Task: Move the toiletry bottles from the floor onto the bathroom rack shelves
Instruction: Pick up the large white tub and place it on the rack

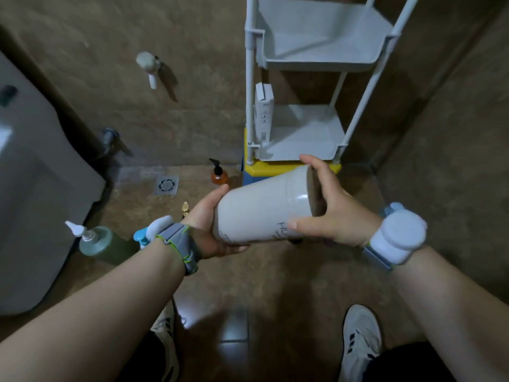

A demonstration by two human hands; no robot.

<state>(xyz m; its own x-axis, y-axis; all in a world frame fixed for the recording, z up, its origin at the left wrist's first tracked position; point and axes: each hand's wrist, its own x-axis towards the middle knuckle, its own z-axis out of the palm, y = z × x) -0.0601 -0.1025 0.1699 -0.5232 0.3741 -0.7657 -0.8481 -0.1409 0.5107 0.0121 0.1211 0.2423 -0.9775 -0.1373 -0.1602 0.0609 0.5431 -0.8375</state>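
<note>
We hold a white bottle (261,210) sideways in both hands, left hand (209,230) and right hand (330,213), before the rack (316,62).

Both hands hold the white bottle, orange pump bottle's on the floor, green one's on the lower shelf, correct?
Not the green pump bottle: the head view shows it on the floor at left, not the lower shelf. Left hand and right hand hold the white bottle; the orange pump bottle is on the floor.

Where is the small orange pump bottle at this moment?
In the head view, the orange pump bottle stands upright on the floor, between the floor drain on its left and the yellow stool under the rack.
</note>
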